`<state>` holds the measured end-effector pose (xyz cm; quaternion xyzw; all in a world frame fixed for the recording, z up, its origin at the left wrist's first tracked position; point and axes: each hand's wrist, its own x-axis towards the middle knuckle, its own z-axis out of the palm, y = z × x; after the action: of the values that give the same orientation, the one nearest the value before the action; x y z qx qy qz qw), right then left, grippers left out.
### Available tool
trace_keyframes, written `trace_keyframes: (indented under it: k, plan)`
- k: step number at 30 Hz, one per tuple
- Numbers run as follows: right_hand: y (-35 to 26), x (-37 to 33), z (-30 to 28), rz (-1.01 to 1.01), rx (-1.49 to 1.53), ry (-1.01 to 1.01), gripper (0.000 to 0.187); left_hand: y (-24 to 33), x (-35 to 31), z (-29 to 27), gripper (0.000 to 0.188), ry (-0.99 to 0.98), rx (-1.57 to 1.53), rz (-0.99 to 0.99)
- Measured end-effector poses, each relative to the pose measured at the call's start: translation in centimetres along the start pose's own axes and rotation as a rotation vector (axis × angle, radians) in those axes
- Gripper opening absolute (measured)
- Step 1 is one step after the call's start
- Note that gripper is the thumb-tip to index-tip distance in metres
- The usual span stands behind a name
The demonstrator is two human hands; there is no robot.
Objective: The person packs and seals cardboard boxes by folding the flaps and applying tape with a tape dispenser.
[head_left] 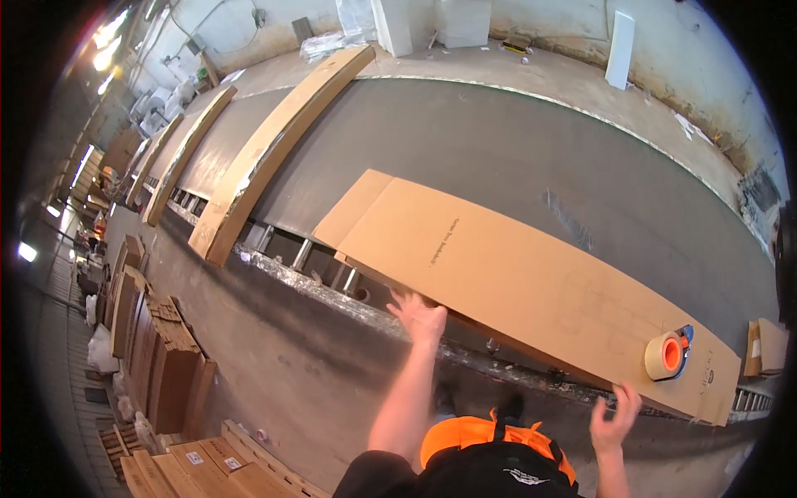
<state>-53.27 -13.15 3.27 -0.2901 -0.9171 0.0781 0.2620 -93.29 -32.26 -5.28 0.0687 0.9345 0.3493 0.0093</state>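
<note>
A long, flat cardboard box (515,274) lies slantwise before me on the conveyor, a flap at its far left end. My left hand (420,317) is at its near long side, fingers spread and thumb close to the edge; whether it touches the cardboard I cannot tell. Close to the near edge at the right end is my right hand (615,417), its fingers apart and nothing in them. On top of the box, at its right end, rests a tape dispenser (669,355) with a tan roll, an orange core and a blue frame.
Several long cartons, such as a long carton (278,145), lie across the conveyor belt (498,133) to the left. Metal rollers (302,254) line its near side. Stacked cardboard (166,365) and more boxes (203,465) stand lower left. Another carton (765,347) sits at the far right.
</note>
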Motion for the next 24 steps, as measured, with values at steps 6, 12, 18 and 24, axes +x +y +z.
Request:
trace_keyframes:
  k: [6,12,18,24]
  plan:
    - [-17.7,18.9,10.3,-0.531,0.085,-0.540,0.097,-2.0,0.6,-0.9,0.072,0.003,0.101,0.063]
    - [-21.2,19.3,19.6,-0.613,-0.111,-0.721,0.109,-3.9,0.3,-2.6,0.072,0.004,0.055,0.340]
    - [-21.8,19.4,19.9,-0.585,-0.206,-0.780,0.104,-6.2,0.9,-8.3,0.053,0.089,-0.070,0.765]
    - [-16.5,21.0,25.6,-0.465,0.413,-0.728,0.089,-8.8,7.5,0.5,0.035,0.361,-0.222,0.866]
